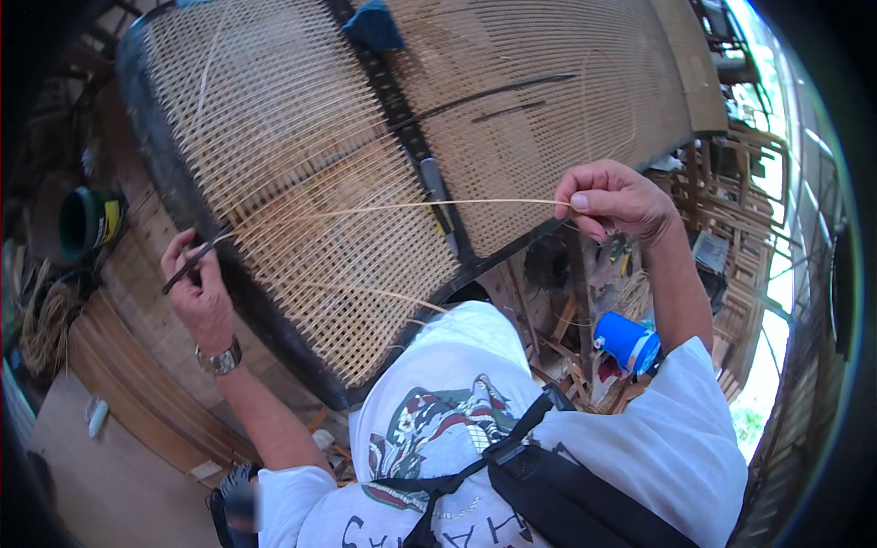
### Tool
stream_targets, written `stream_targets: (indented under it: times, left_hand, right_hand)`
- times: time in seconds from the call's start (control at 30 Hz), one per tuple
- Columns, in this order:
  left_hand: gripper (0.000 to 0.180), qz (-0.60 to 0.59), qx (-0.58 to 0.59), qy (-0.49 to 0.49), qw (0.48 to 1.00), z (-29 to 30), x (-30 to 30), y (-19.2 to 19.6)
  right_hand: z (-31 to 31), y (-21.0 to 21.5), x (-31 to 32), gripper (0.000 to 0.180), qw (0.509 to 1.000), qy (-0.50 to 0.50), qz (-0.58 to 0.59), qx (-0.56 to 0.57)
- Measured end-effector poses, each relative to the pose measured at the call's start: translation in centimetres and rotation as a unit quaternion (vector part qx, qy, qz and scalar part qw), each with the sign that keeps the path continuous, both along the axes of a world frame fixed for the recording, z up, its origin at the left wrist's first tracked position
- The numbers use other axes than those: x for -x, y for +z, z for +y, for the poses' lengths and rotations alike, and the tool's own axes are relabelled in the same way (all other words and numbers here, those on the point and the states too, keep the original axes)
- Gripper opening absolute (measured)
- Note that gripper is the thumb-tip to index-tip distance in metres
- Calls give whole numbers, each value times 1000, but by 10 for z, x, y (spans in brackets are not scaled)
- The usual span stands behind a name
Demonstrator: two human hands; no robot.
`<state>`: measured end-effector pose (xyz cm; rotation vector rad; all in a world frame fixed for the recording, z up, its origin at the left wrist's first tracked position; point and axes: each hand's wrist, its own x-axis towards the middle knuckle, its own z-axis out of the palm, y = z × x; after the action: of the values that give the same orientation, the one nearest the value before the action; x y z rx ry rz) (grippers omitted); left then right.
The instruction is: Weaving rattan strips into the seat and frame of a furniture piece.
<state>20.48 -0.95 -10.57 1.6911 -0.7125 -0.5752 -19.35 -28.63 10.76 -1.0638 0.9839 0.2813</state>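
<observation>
A woven cane panel in a dark wooden frame lies before me. At its left edge my left hand is closed round the end of a thin dark stick. Dark stretches in the weave line up with this stick, and a long dark rod emerges past the frame's middle bar. My right hand pinches a pale cane strand between thumb and fingers above the frame's near right edge. The strand stretches across the panel to the stick's tip beside my left hand.
A knife-like tool lies on the middle bar, with a blue cloth farther up. A shorter dark stick rests on the right panel. Nearby are a blue container, a dark green bucket and stacked wooden frames.
</observation>
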Motion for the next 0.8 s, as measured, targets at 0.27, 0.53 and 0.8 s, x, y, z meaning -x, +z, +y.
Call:
stream_targets:
  times: [0.27,0.53,0.8]
  left_hand:
    - [13,12,12,-6,1000,-1,-1,-7]
    - [18,-39,-28,4,999,8,-10,-20]
    - [20,-51,-54,18,997,4,-6,-16]
  right_hand:
    - [-6,27,30,19,994,78,47,58]
    - [-12,28,37,23,992,99,18,71]
    - [-11,27,38,21,992,98,27,72]
